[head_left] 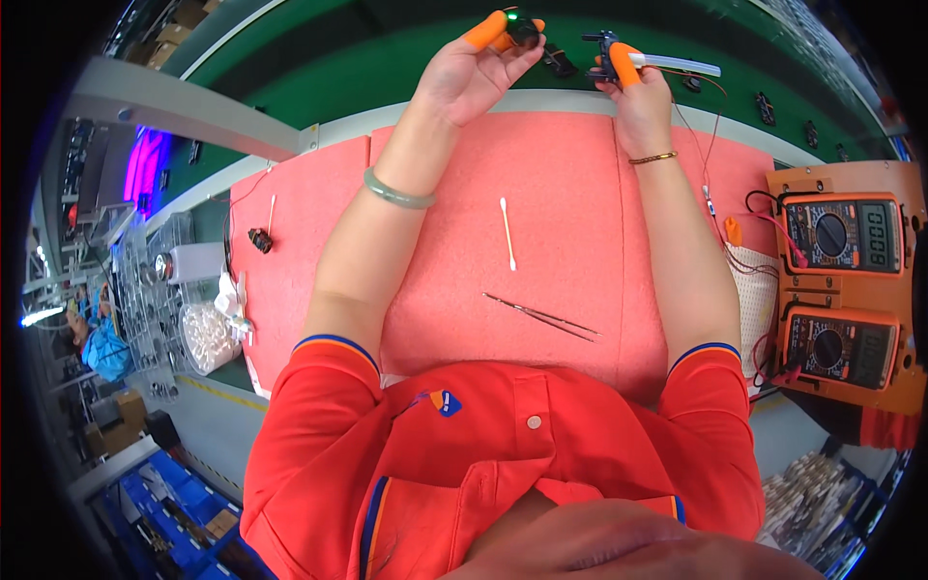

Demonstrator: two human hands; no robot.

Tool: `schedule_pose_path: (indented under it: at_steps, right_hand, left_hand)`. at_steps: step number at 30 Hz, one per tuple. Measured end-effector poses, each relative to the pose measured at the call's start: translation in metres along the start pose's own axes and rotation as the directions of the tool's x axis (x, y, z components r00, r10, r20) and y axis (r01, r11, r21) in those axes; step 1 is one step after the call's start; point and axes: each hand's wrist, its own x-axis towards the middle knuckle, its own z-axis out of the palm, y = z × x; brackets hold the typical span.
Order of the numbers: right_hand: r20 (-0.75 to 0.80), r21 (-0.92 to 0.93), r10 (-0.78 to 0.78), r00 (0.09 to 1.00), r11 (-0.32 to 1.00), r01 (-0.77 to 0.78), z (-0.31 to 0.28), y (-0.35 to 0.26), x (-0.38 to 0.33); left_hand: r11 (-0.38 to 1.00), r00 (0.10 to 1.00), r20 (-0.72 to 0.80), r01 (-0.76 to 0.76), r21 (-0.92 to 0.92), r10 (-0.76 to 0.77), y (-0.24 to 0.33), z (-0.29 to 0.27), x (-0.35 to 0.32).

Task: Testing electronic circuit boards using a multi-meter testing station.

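Observation:
My left hand [474, 77] reaches out over the green belt [377, 58], orange covers on its fingertips. It is closed on a small black part [523, 31] that shows a green light at its edge. To its right, my right hand [641, 101], also with an orange fingertip cover, grips a black clip-like fixture [606, 60]. A whitish tube [684, 65] and thin wires run from this fixture. On the pink mat [445, 319] between my forearms lie a cotton swab [507, 234] and metal tweezers [541, 317].
Two orange multimeters [841, 234] stand on a rack at the right. Several black parts [766, 108] lie on the belt. At the left are a black part [259, 240], a white bottle [196, 263] and a bag of white pieces [208, 335]. A grey beam [184, 106] crosses the upper left.

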Motion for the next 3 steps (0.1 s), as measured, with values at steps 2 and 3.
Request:
schedule_pose_path:
  at_steps: [2, 3]
  right_hand:
    - [0.003, -0.035, 0.009, 1.0, 0.999, -0.009, 0.0006, -0.0013, 0.0001]
    - [0.013, -0.054, -0.006, 1.0, 0.999, 0.007, 0.004, -0.0014, 0.0011]
  left_hand:
    - [0.889, 0.975, -0.176, -0.045, 0.455, 0.139, -0.0008, -0.0042, 0.0006]
    - [0.753, 0.942, -0.227, -0.041, 0.656, 0.249, 0.001, -0.0062, -0.0005]
